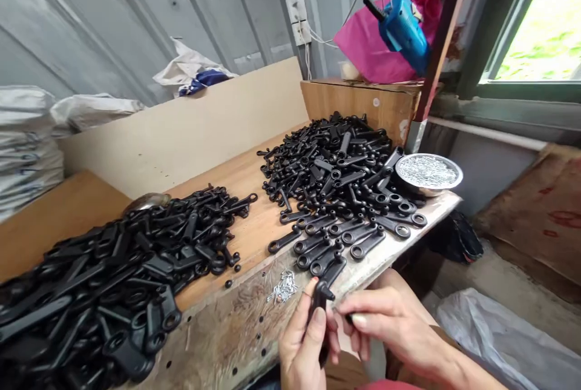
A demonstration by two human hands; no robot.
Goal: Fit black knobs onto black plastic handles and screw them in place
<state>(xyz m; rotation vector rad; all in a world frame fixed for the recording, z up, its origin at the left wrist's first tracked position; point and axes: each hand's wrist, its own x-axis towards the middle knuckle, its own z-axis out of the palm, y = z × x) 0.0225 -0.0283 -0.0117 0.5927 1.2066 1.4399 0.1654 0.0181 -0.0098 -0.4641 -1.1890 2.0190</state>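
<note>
My left hand (302, 344) is closed around a black crank handle (323, 293), with its short peg pointing right. Close beside it, my right hand (393, 317) pinches a small black piece (349, 318), mostly hidden by the fingers. Just beyond the hands, several black crank handles (367, 244) lie in rows along the table edge, ring ends toward me. Left of these is a little heap of silver pins (283, 286). A larger pile of black crank handles (336, 166) rises behind the rows.
A metal bowl (459, 179) full of silver pins stands at the table's right corner. Another big pile of black crank handles (136, 269) covers the left side. A wooden box (354, 99) stands at the back, below a hanging blue power tool (403, 29). Loose black balls (228, 284) lie mid-table.
</note>
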